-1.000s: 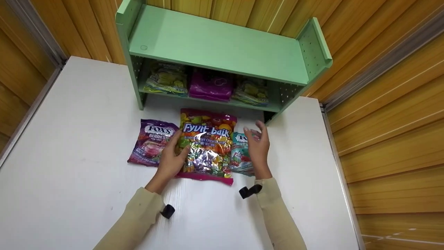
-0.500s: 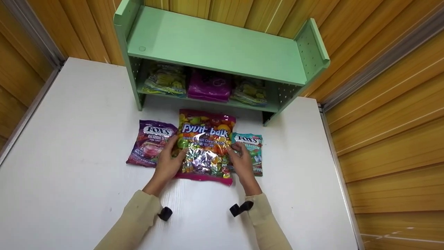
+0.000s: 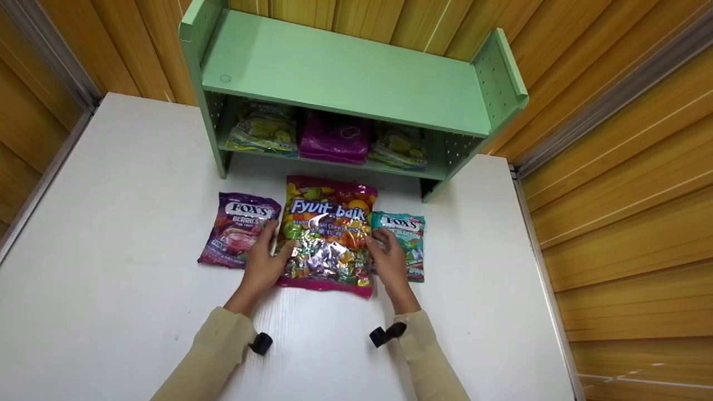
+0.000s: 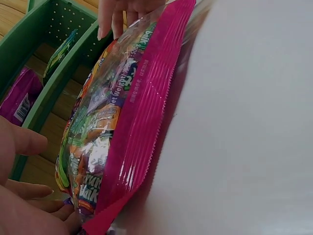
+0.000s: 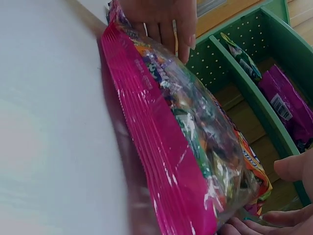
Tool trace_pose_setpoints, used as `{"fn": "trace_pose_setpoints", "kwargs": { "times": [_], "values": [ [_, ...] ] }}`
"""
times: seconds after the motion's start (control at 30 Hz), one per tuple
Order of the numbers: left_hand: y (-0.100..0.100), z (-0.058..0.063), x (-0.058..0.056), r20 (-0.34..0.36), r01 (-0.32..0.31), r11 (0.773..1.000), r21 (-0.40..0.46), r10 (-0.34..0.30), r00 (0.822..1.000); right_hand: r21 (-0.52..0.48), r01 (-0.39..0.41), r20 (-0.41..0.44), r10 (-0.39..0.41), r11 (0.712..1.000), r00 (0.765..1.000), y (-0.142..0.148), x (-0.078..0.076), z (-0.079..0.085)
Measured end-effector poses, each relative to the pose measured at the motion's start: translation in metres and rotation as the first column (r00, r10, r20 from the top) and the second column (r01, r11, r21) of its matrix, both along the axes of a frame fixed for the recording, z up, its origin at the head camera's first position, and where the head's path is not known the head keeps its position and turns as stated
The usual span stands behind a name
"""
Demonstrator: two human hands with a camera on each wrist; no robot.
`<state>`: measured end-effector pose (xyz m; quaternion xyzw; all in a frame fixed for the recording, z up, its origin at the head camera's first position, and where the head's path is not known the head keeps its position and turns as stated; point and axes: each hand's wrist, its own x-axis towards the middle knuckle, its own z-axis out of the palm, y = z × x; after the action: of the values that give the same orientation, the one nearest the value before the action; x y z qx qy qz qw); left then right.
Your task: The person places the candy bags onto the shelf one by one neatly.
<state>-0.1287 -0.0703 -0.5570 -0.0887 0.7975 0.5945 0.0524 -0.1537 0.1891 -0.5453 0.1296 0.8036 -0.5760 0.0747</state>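
A large candy bag point(image 3: 328, 239) in bright fruit colours, marked "Fyvit baik" with pink end seals, lies face up on the white table. My left hand point(image 3: 263, 267) is at its left edge, between it and a purple Fox's Berries candy bag point(image 3: 237, 236). My right hand point(image 3: 390, 264) is at its right edge, over part of a teal Fox's candy bag point(image 3: 409, 242). In the left wrist view the left thumb point(image 4: 29, 142) stands off the big bag, fingers low along its side. The right thumb point(image 5: 288, 168) is likewise apart, and those fingertips are partly hidden by the bag.
Behind the bags stands a green shelf unit point(image 3: 345, 72). On its lower board sit a yellow-green candy bag point(image 3: 264, 133) at left, a purple bag point(image 3: 334, 139) in the middle and another yellow-green bag point(image 3: 400, 147) at right. Wooden panels point(image 3: 624, 223) flank the table point(image 3: 111, 267).
My right hand has come down and left to the big bag's right edge. My left hand has shifted slightly left, and the purple Berries bag has edged left too.
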Motion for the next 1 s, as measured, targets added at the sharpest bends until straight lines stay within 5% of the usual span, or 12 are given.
{"fn": "trace_pose_setpoints", "kwargs": {
  "times": [0.4,0.6,0.77,1.0],
  "values": [
    [-0.008,0.001,-0.001,0.002,-0.009,1.000,-0.023,0.009,1.000,0.017,0.035,-0.006,-0.035,0.999,0.999,0.018,-0.002,-0.001],
    [-0.006,-0.001,0.005,-0.028,0.014,1.000,0.011,-0.014,1.000,-0.044,-0.040,0.013,0.040,0.998,0.999,0.008,0.009,0.006],
    [-0.003,-0.002,0.009,0.015,0.020,1.000,0.017,-0.020,1.000,-0.035,-0.062,0.053,0.064,0.997,0.997,0.002,0.011,-0.002],
    [0.001,-0.003,0.012,0.005,0.028,0.998,-0.054,-0.028,1.000,-0.015,-0.104,0.123,0.105,0.994,0.987,-0.005,0.011,-0.005]
  ]
}}
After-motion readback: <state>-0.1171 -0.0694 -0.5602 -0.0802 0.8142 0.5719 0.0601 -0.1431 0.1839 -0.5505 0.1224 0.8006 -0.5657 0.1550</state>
